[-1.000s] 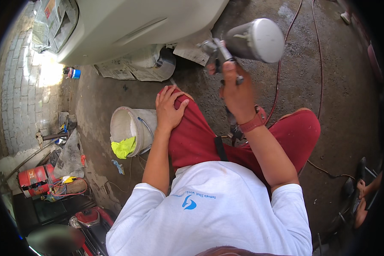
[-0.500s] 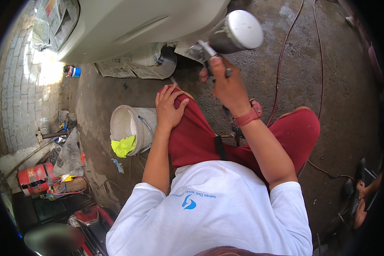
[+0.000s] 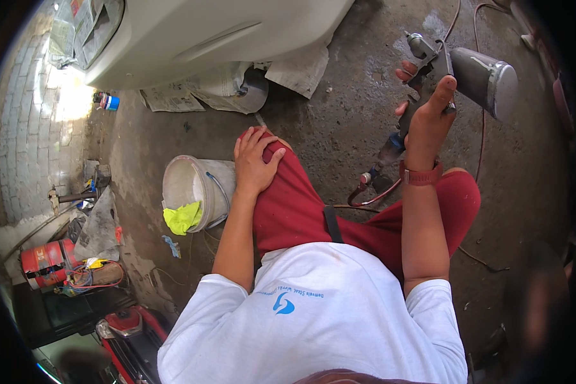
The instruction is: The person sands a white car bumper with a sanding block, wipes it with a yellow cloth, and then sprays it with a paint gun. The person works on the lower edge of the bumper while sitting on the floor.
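Note:
My right hand (image 3: pixel 427 121) is closed round the handle of a spray gun (image 3: pixel 439 63), held out to the right over the floor. The gun's grey metal cup (image 3: pixel 483 78) points to the right, tilted on its side. Below the handle hangs a dark fitting joined to a red air hose (image 3: pixel 372 203). My left hand (image 3: pixel 257 160) lies flat on my left knee, fingers spread, holding nothing. Ahead of me stands a pale car body panel (image 3: pixel 192 38), with newspaper masking (image 3: pixel 301 69) hanging along its lower edge.
A white bucket (image 3: pixel 219 192) with a yellow-green cloth (image 3: pixel 183 219) over its rim stands beside my left leg. Farther left are a red can (image 3: pixel 47 261), a hammer (image 3: pixel 73 197) and a blue-labelled can (image 3: pixel 111 103). Another hose (image 3: pixel 482 144) runs across the floor at the right.
My right hand has swung right with the spray gun, away from the car panel, and the gun has turned so its cup points right. My left hand stays on the knee.

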Available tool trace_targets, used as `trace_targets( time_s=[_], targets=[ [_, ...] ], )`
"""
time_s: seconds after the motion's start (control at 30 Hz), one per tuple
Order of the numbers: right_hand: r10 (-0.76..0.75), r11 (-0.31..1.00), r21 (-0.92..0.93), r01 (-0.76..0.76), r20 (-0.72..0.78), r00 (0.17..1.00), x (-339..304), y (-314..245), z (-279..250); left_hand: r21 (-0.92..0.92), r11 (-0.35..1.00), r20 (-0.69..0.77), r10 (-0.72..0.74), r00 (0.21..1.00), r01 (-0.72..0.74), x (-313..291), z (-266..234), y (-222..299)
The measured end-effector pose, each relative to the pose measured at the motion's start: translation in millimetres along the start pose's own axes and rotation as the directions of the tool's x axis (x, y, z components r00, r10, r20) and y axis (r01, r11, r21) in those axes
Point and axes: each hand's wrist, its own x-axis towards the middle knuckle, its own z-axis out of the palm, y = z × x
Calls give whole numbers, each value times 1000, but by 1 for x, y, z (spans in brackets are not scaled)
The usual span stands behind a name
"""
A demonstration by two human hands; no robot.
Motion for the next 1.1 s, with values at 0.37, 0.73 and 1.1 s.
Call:
trace_targets(
  time_s=[0.37,0.73,1.1],
  targets=[
    [91,996,-37,-86,189,978,-24,-12,21,2,1000,-3,-6,1000,6,1,2,1],
    [166,986,-76,-150,583,795,-66,-22,58,4,1000,15,-10,1000,10,1,3,1],
    [87,996,-29,-82,292,952,-32,-26,28,-16,1000,2,-20,1000,20,-1,1,-1]
  ],
)
